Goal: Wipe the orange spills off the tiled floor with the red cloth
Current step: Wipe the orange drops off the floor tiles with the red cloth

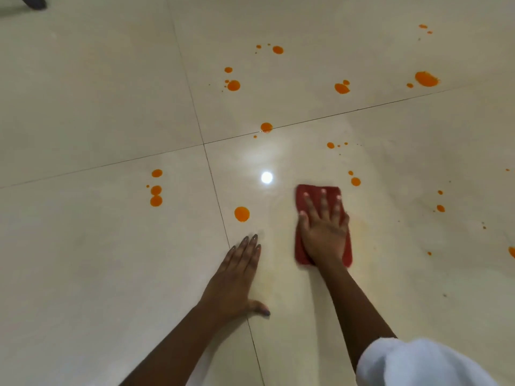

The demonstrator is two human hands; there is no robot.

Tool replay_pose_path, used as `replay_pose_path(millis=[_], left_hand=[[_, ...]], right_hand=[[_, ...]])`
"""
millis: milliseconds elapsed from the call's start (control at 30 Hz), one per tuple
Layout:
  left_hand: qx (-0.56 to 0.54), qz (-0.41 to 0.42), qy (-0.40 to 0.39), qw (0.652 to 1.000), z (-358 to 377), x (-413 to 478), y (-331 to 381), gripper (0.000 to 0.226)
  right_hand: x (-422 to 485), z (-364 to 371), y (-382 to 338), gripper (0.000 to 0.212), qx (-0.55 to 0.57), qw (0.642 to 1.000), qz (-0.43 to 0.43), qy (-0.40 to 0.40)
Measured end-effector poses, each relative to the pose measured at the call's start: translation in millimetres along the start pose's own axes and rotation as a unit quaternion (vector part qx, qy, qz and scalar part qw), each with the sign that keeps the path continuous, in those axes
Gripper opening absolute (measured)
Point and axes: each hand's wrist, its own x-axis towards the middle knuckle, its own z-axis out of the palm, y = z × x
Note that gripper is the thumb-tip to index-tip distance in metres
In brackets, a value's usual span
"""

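Observation:
My right hand lies flat, fingers spread, on the folded red cloth and presses it to the cream tiled floor. Flat on the floor to the left rests my left hand, holding nothing. Several orange spills dot the tiles: a round drop just beyond my left hand, a cluster farther left, small drops right of the cloth, and bigger blots farther away. A faint yellowish smear shows on the tile between my hands.
Dark grout lines cross ahead of my hands. A lamp's bright reflection glares on the tile left of the cloth. A dark object stands at the top left corner. White fabric fills the bottom right.

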Motion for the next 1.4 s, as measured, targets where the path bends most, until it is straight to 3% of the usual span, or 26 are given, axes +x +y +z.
replay_pose_path(millis=[67, 100, 200, 267, 300, 367, 467, 567, 633, 667, 767, 833, 900, 967, 1033, 1067, 1167, 1300, 1400], left_hand=[[-0.034, -0.036, 0.007, 0.999, -2, -11, -15, 0.132], [-0.048, -0.062, 0.016, 0.997, -3, -18, -26, 0.133], [-0.065, -0.120, 0.017, 0.991, -7, -30, -50, 0.135], [-0.065, -0.119, 0.009, 0.991, -6, -30, -55, 0.136], [-0.059, -0.116, 0.003, 0.991, -7, -29, -56, 0.136], [-0.059, -0.116, 0.003, 0.991, -8, -26, -57, 0.136], [-0.077, -0.131, 0.005, 0.988, -10, -25, -61, 0.136], [-0.097, -0.128, 0.012, 0.987, -10, -25, -60, 0.134], [-0.095, -0.131, 0.009, 0.987, -9, -24, -61, 0.134], [-0.082, -0.133, 0.004, 0.988, -9, -23, -62, 0.135], [-0.059, -0.139, -0.011, 0.988, -11, -24, -61, 0.136], [-0.059, -0.143, -0.022, 0.988, -12, -22, -60, 0.137], [-0.055, -0.145, -0.031, 0.987, -14, -22, -57, 0.138], [-0.057, -0.149, -0.037, 0.987, -16, -21, -56, 0.138], [-0.053, -0.147, -0.046, 0.987, -17, -21, -57, 0.138], [-0.050, -0.142, -0.052, 0.987, -17, -21, -57, 0.137], [-0.053, -0.112, -0.076, 0.989, -22, -17, -51, 0.130], [-0.057, -0.110, -0.111, 0.986, -26, -11, -45, 0.128], [-0.060, -0.139, -0.109, 0.982, -21, -6, -32, 0.133]], right_hand=[[-40, 8, -8, 0.053, 0.024, 0.998, 0.049, 0.022], [-72, 15, -25, 0.054, 0.029, 0.999, 0.020, 0.028], [-107, 33, -85, 0.054, 0.034, 0.985, -0.170, -0.002], [-56, 27, -109, 0.051, 0.000, 0.960, -0.278, -0.006], [-27, 18, -110, 0.051, -0.026, 0.962, -0.271, -0.029], [12, 10, -84, 0.052, -0.037, 0.988, -0.151, -0.024], [-29, 19, -59, 0.053, 0.013, 0.999, -0.020, 0.040], [-87, 36, -98, 0.054, 0.021, 0.989, -0.148, -0.012], [-48, 36, -124, 0.052, -0.014, 0.961, -0.278, -0.004], [-15, 26, -127, 0.052, -0.033, 0.959, -0.280, -0.019], [49, 4, -83, 0.052, -0.031, 0.997, -0.077, -0.006], [28, 3, -52, 0.053, 0.018, 1.000, 0.005, 0.013], [-29, 14, -60, 0.053, 0.007, 1.000, -0.005, 0.027], [-62, 29, -85, 0.054, 0.004, 0.995, -0.104, 0.007], [-39, 29, -110, 0.053, -0.010, 0.971, -0.235, -0.028], [-14, 23, -111, 0.052, -0.029, 0.967, -0.251, -0.042], [40, 5, -58, 0.052, -0.061, 0.993, -0.104, -0.009], [-29, 4, -9, 0.052, 0.017, 0.998, 0.046, 0.028], [-93, 24, -52, 0.054, 0.037, 0.998, -0.056, 0.002]])
